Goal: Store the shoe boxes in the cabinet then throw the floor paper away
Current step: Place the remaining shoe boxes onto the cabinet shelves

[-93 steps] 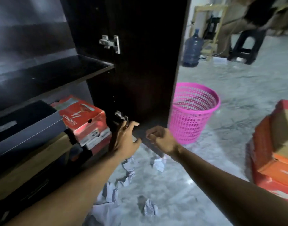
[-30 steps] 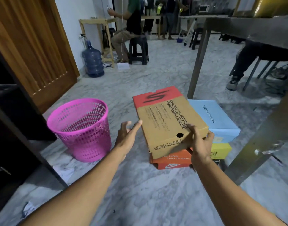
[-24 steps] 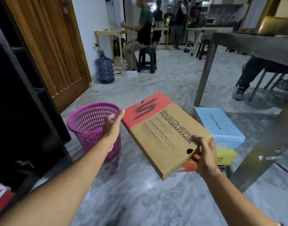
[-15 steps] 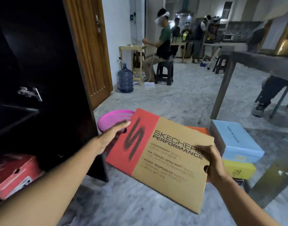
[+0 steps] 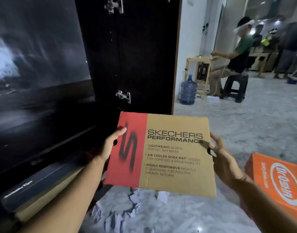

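I hold a brown and red Skechers shoe box [image 5: 169, 155] up in front of me, its lid facing me. My left hand [image 5: 110, 145] grips its left edge with the thumb on the red band. My right hand [image 5: 220, 157] grips its right edge, thumb on the lid. The dark open cabinet [image 5: 43, 81] fills the left side, with a dark box [image 5: 26, 187] on a low shelf. Crumpled white floor paper [image 5: 125, 211] lies on the marble floor below the box.
The cabinet's open door [image 5: 136, 56] with metal hinges stands right behind the box. An orange shoe box [image 5: 279, 182] sits at my lower right. A water bottle [image 5: 188, 89], a wooden stand and seated and standing people are at the far right.
I have turned left from the box stack toward the cabinet, carrying the Skechers box with both hands. The pink basket and blue box have left the view.
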Demonstrator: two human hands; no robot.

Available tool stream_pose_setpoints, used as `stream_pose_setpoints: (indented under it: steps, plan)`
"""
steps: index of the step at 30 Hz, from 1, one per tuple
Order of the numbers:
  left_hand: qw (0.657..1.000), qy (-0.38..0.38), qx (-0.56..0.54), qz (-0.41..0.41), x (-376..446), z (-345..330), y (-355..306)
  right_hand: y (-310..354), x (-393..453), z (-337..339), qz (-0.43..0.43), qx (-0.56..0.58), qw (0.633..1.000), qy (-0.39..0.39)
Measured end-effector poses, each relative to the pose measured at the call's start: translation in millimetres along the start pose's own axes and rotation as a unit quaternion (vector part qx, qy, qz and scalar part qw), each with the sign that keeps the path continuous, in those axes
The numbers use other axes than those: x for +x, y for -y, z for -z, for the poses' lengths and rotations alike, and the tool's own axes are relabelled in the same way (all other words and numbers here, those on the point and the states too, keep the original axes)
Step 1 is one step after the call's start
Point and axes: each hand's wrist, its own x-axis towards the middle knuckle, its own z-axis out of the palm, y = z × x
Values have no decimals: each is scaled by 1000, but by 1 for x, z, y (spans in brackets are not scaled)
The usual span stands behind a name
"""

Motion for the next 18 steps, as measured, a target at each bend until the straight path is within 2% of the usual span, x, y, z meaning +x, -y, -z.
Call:
stream_pose_setpoints:
  steps: [3,6,8,11,13,16,18]
  plan:
    - [995,-96,-32,-15,-1,56,-8,-12,15,-44,-37,15,996,74]
    - [986,-155,-57,-13,-3,89,-22,-15,33,-90,-45,0,989,142]
    - [976,-211,-54,3,-3,116,-30,-13,48,-128,-56,-11,985,165]
    - [958,-274,-44,71,6,157,-32,-8,78,-178,-74,1,984,164]
    - [925,-361,-15,115,6,174,-42,-7,98,-209,-100,14,985,141]
    - [857,-503,109,42,7,182,-60,-11,120,-251,-133,2,982,132]
    - [811,-541,221,-24,3,177,-69,-12,133,-274,-147,-8,981,124]
